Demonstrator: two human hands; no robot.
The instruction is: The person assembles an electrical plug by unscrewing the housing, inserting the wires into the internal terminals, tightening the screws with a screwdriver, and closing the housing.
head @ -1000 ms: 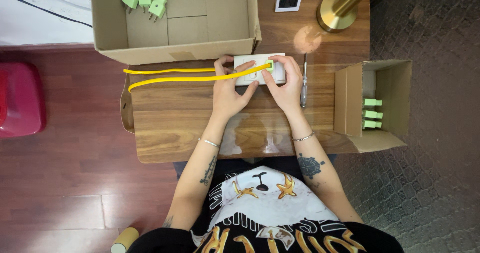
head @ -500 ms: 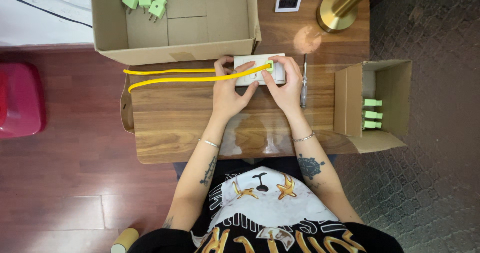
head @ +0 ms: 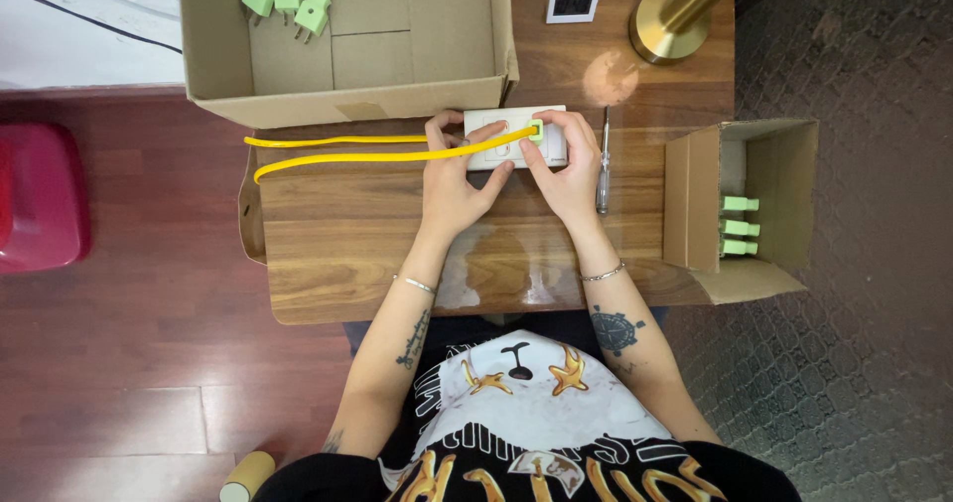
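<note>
Head view, white socket strip (head: 516, 137) lying left-right, yellow cable (head: 347, 148) trailing left

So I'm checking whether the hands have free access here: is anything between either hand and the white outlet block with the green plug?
Nothing visible does. The left hand and right hand both rest on the white outlet block, fingers at the green plug. The yellow cable trails off left; the screwdriver lies just right.

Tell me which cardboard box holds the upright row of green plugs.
The small box at the table's right edge, lying on its side with three plugs lined up; the big box holds a loose heap.
</note>
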